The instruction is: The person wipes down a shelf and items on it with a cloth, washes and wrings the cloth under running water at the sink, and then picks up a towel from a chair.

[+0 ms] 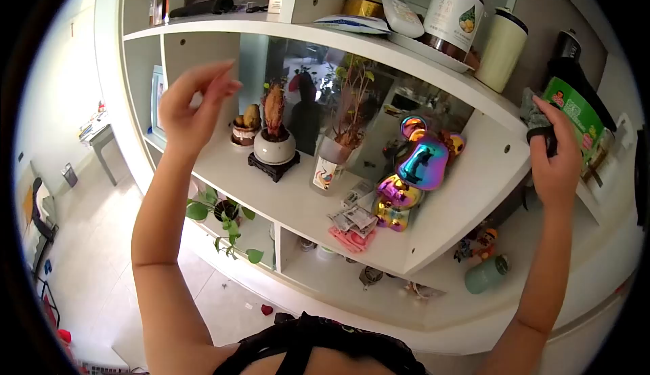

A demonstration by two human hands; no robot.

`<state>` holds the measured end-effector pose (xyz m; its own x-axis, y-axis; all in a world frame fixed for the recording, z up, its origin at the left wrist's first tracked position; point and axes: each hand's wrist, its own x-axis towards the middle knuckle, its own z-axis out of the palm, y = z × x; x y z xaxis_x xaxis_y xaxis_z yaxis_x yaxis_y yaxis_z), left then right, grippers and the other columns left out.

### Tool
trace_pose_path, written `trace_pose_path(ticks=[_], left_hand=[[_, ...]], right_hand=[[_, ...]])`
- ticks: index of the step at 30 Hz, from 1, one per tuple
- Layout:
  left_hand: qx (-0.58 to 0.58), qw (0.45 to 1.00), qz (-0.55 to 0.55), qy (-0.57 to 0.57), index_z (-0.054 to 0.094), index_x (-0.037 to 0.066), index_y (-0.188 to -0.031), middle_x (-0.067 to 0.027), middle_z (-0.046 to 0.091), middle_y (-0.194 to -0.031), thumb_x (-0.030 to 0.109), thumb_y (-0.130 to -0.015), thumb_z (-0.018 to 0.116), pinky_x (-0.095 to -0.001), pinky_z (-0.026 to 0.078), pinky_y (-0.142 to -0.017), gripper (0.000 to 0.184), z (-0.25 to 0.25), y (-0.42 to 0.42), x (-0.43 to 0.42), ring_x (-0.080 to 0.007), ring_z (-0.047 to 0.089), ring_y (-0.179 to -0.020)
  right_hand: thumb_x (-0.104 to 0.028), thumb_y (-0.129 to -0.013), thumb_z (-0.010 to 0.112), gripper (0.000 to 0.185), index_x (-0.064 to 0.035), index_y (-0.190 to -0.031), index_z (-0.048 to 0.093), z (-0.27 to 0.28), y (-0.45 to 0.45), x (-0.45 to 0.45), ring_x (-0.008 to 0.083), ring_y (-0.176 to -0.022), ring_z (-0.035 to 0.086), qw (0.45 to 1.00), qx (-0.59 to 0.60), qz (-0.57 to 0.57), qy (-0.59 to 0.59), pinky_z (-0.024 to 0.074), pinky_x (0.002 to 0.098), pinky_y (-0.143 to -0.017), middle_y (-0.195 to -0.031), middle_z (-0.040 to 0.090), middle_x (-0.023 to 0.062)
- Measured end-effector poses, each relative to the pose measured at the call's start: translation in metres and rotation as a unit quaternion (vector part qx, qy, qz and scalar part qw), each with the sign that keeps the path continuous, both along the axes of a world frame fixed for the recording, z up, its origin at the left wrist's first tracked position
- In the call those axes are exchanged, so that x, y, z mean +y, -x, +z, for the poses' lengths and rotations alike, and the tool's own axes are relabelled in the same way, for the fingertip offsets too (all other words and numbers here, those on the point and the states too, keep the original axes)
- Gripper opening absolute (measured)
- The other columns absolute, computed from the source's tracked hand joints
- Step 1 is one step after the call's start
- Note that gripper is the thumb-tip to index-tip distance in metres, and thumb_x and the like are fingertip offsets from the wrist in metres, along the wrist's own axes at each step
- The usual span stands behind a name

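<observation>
My left hand (193, 107) is raised in front of the left part of the white shelf unit. Its fingers are loosely bent and apart, a little blurred, with nothing visible in them. Behind it stand a white pot (274, 147) with a brown cactus-like plant on a dark stand, and a smaller brown pot (244, 133). At the right, my right hand (558, 148) is closed around a crumpled grey cloth (531, 107) with a dark part below. It is at the shelf's right edge, beside a dark bottle with a green label (575, 114).
A shiny multicoloured bear figure (423, 163) stands near a clear vase (328, 165) of twigs and folded pink cloth (352, 238). Above are a large brown bottle (453, 16) and a cream tumbler (502, 50). Lower down are a trailing plant (230, 212) and a green jar (486, 275).
</observation>
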<state>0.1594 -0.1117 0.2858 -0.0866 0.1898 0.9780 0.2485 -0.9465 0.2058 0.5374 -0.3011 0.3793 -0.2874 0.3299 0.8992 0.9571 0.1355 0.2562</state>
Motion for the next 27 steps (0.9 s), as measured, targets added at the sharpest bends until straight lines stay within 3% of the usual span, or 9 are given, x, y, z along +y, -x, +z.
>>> trace_pose_path(ticks=[5,7,9,11,14,17,20,27], left_hand=[[0.061,0.995,0.033,-0.072,0.064,0.002,-0.085,-0.0018,0.061,-0.068,0.006,-0.079,0.063,-0.0181,0.043,-0.053,0.007,0.086,-0.040,-0.031,-0.0114,0.061,-0.061],[0.212,0.962,0.163,-0.052,0.065,0.005,-0.090,-0.0027,0.063,-0.074,0.018,-0.079,0.064,-0.0224,0.045,-0.056,0.017,0.117,-0.053,-0.039,-0.0158,0.061,-0.063],[0.249,0.956,0.151,-0.045,0.063,0.006,-0.094,-0.0052,0.063,-0.078,0.018,-0.077,0.065,-0.0251,0.047,-0.059,0.021,0.136,-0.074,-0.032,-0.0165,0.061,-0.068],[0.286,0.948,0.137,-0.036,0.061,0.006,-0.098,-0.0078,0.062,-0.083,0.017,-0.076,0.067,-0.0277,0.048,-0.062,0.025,0.145,-0.088,-0.024,-0.0172,0.061,-0.073],[0.414,0.880,0.233,0.015,0.061,0.007,-0.100,-0.0089,0.064,-0.092,0.023,-0.073,0.067,-0.0366,0.046,-0.078,0.031,0.149,-0.098,-0.023,-0.0270,0.060,-0.087],[0.452,0.850,0.270,0.004,0.063,0.014,-0.097,-0.0066,0.065,-0.083,0.029,-0.074,0.063,-0.0375,0.048,-0.070,0.028,0.149,-0.100,-0.009,-0.0267,0.062,-0.077],[0.403,0.838,0.366,-0.032,0.063,0.014,-0.095,-0.0091,0.064,-0.077,0.025,-0.078,0.056,-0.0399,0.048,-0.066,0.021,0.152,-0.102,-0.009,-0.0290,0.061,-0.073],[0.279,0.879,0.381,-0.063,0.062,0.010,-0.090,-0.0129,0.062,-0.074,0.026,-0.083,0.053,-0.0401,0.047,-0.062,0.020,0.157,-0.095,0.000,-0.0319,0.059,-0.068]], right_hand=[[-0.001,-0.070,0.050,0.032,-0.0056,-0.101,0.060,0.002,0.009,0.001,0.0278,-0.081,0.058,1.000,0.000,-0.015,-0.016,0.0453,0.0316,-0.075,-0.090,0.059,0.0134],[-0.001,-0.069,0.051,0.031,-0.0050,-0.099,0.060,0.002,0.009,0.000,0.0291,-0.077,0.057,0.999,-0.010,-0.005,-0.032,0.0458,0.0329,-0.072,-0.087,0.059,0.0137],[0.002,-0.069,0.048,0.034,-0.0026,-0.101,0.059,0.002,0.009,0.000,0.0279,-0.083,0.058,0.999,0.028,-0.020,0.009,0.0446,0.0311,-0.077,-0.092,0.060,0.0139],[0.002,-0.068,0.049,0.033,-0.0033,-0.100,0.059,0.002,0.007,0.002,0.0291,-0.081,0.058,1.000,0.006,-0.007,-0.012,0.0450,0.0323,-0.074,-0.090,0.059,0.0140],[-0.002,-0.067,0.052,0.032,-0.0040,-0.098,0.060,0.003,0.003,0.004,0.0292,-0.076,0.057,0.999,-0.039,-0.001,-0.037,0.0462,0.0350,-0.069,-0.087,0.059,0.0124],[-0.002,-0.066,0.052,0.032,-0.0043,-0.097,0.060,0.002,-0.002,0.006,0.0291,-0.077,0.057,0.997,-0.056,0.001,-0.048,0.0463,0.0354,-0.069,-0.087,0.059,0.0121],[-0.003,-0.066,0.052,0.033,-0.0054,-0.098,0.060,-0.002,-0.005,0.010,0.0290,-0.078,0.057,0.997,-0.058,0.010,-0.050,0.0462,0.0362,-0.069,-0.087,0.059,0.0119],[-0.003,-0.066,0.052,0.034,-0.0060,-0.099,0.060,-0.002,-0.009,0.011,0.0287,-0.078,0.057,0.995,-0.071,0.005,-0.070,0.0460,0.0368,-0.069,-0.089,0.058,0.0113]])
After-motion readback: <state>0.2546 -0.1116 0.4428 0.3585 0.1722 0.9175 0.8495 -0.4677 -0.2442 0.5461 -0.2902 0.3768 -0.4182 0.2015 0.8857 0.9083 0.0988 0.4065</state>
